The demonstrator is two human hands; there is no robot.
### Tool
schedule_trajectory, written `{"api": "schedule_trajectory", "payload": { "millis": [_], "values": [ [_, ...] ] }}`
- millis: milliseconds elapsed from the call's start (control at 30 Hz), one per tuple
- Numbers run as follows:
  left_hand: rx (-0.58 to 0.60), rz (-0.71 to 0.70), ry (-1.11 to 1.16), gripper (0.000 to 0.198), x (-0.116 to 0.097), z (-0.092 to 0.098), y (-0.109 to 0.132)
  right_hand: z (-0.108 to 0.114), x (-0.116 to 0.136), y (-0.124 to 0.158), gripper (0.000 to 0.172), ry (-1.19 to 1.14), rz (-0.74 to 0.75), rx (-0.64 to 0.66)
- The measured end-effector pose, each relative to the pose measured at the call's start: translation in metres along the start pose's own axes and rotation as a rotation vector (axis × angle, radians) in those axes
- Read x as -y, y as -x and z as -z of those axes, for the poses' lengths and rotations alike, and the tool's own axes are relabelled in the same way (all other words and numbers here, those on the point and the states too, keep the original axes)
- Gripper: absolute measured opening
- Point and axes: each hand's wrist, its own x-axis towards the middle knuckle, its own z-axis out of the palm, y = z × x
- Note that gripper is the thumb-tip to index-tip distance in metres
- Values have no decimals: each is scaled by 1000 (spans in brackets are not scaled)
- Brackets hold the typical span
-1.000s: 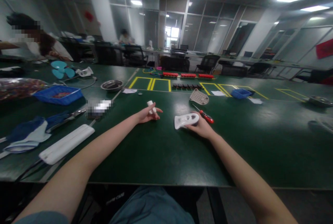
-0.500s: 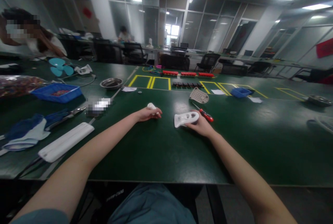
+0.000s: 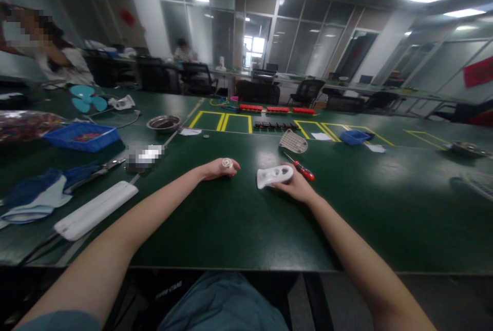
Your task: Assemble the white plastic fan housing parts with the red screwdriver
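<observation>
My left hand [image 3: 215, 169] rests on the green table [image 3: 239, 218] with its fingers curled round a small white cylindrical part [image 3: 227, 162], whose round end faces the camera. My right hand [image 3: 295, 186] grips a white plastic housing [image 3: 274, 176] with two oval openings, held just above the table. A red-handled screwdriver [image 3: 302, 168] lies right behind my right hand. A white perforated grille piece [image 3: 294, 141] lies further back.
At the left lie a long white plastic cover [image 3: 94, 210], blue-and-white gloves [image 3: 34, 197], a blue basket [image 3: 81, 137], a metal bowl [image 3: 164, 123] and a teal fan blade [image 3: 85, 98]. A small blue tray [image 3: 354, 137] and red parts [image 3: 277, 110] sit farther back. A person [image 3: 57, 59] stands at the far left.
My left hand has turned the small white part from upright down into my fingers, its end now facing me. My right hand and the housing have barely moved.
</observation>
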Motion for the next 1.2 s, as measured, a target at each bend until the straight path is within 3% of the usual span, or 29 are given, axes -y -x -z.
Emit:
{"api": "schedule_trajectory", "payload": {
  "millis": [167,367,567,833,1200],
  "values": [
    [-25,8,-34,27,-3,-4,0,0,0,0,76,10,-4,6],
    [-89,16,-162,32,-1,-8,-1,1,3,0,75,2,3,12],
    [-44,12,-369,25,-3,-6,2,1,1,-1,75,7,-1,18],
    [-72,-21,-428,23,1,-8,0,0,0,0,75,0,10,2],
    [-57,-46,-322,20,-1,-9,1,2,3,0,75,-1,-3,17]
  ]
}}
